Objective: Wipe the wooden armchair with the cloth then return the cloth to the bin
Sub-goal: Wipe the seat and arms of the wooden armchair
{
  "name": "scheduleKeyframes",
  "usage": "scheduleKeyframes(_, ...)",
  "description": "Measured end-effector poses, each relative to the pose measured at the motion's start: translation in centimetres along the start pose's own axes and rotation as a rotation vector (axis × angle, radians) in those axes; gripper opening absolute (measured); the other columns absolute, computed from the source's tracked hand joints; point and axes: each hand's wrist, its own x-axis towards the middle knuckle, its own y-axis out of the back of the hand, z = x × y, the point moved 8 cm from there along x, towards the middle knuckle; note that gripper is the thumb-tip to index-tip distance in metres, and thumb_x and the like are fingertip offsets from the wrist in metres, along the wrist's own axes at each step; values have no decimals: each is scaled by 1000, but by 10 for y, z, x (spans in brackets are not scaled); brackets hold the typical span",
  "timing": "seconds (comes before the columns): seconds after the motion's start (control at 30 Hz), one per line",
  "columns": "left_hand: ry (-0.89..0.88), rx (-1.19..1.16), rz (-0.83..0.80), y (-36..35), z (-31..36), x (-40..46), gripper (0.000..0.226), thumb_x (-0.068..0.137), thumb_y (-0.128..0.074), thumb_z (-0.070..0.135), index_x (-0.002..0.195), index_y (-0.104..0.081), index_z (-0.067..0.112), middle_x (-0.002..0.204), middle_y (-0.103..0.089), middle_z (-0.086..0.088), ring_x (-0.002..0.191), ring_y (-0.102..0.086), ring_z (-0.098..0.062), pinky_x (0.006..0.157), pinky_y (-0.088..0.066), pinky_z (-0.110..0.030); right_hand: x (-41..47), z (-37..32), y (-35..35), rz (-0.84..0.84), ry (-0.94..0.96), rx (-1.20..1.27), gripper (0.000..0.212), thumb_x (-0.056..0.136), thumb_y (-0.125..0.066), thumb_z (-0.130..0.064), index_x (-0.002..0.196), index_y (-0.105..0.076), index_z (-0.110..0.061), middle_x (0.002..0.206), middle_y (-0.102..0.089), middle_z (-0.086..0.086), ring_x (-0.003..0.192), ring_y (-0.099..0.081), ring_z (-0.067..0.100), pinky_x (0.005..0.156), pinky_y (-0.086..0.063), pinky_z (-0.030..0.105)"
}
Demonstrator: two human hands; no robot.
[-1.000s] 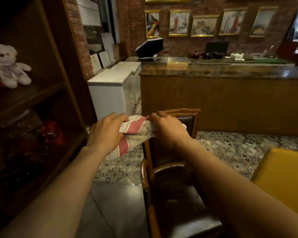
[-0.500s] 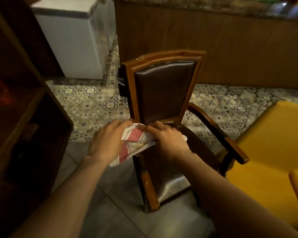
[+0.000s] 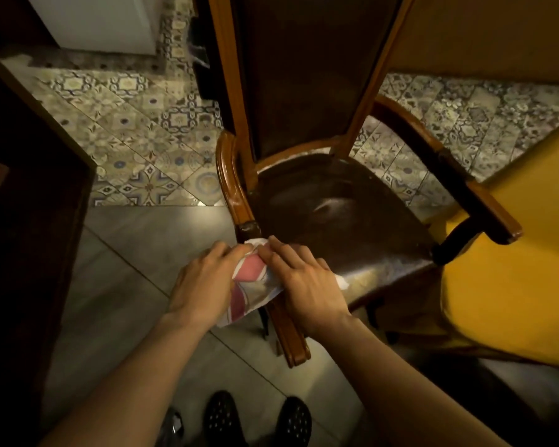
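The wooden armchair (image 3: 329, 201) stands in front of me, with a dark leather seat and back and brown wooden arms. A white cloth with red stripes (image 3: 250, 282) lies over the front part of the chair's left arm. My left hand (image 3: 204, 282) grips the cloth from the left side. Pressing on the cloth from the right is my right hand (image 3: 304, 285), its fingers flat over the arm and the seat's edge. Part of the cloth is hidden under both hands. No bin is in view.
A yellow chair (image 3: 510, 285) stands close on the right, touching the armchair's right arm. A dark wooden shelf unit (image 3: 29, 221) fills the left side. A white cabinet (image 3: 104, 21) stands at the back left. Patterned tiles and grey floor lie between. My shoes (image 3: 255, 417) are at the bottom.
Both hands and the cloth have gone down from the top of the chair's back to the front of its left arm. The view has tilted down.
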Motion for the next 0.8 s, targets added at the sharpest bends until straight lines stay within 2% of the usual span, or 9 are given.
scheduleKeyframes(0.1,-56,-36,-3,-6,0,1,73,76,-76,35,141,-43,34,125,-51,3,108,-60,-25,81,-55,-38,-1,-3,-14,5,63,64,88,94,-60,-42,160,-3,-35,170,-5,-6,155,-8,28,115,-31,54)
scheduleKeyframes(0.17,-113,-17,-10,1,-2,1,66,75,-61,42,139,-48,34,125,-47,4,110,-55,-23,89,-50,-40,-3,-4,-17,-2,76,100,81,95,-50,-46,161,-4,-31,171,-7,-5,155,-8,27,114,-33,54)
scheduleKeyframes(0.3,-165,-43,69,18,-3,15,62,82,-37,43,140,-53,30,149,-40,1,135,-39,-22,110,-34,-44,-6,-8,-17,36,78,68,73,99,-39,-64,159,-22,-28,168,-22,-2,152,-20,26,110,-40,51)
scheduleKeyframes(0.37,-227,-67,68,13,11,27,61,94,-26,43,150,-44,26,163,-32,1,151,-25,-17,123,-20,-44,-9,-11,-16,100,78,58,62,100,-46,-56,154,-37,-26,162,-36,-2,148,-30,27,104,-47,50)
scheduleKeyframes(0.47,-297,-65,-56,-15,31,38,68,100,-4,52,158,-24,21,168,-18,2,155,-5,-6,127,-4,-36,-15,-12,-17,170,79,67,48,100,-54,-37,144,-52,-19,153,-49,0,144,-38,29,96,-50,50)
scheduleKeyframes(0.53,-306,-88,-110,-33,34,37,68,101,-3,51,158,-22,18,168,-15,2,155,-1,-5,127,-2,-34,-23,-9,-21,183,97,67,43,102,-54,-34,143,-54,-20,152,-50,-1,145,-38,29,98,-49,49)
scheduleKeyframes(0.7,-288,-161,-63,-40,27,35,61,105,-12,43,157,-26,15,168,-17,3,155,-1,-3,125,3,-26,-72,-2,-36,192,166,119,45,101,-54,-36,144,-55,-22,154,-50,-4,143,-42,29,98,-52,51)
scheduleKeyframes(0.8,-293,-139,-62,-40,32,31,58,105,-14,39,157,-23,14,168,-15,2,155,-1,-5,126,1,-29,-110,6,-45,169,213,121,47,98,-60,-36,143,-54,-26,153,-51,-7,141,-45,25,98,-54,49)
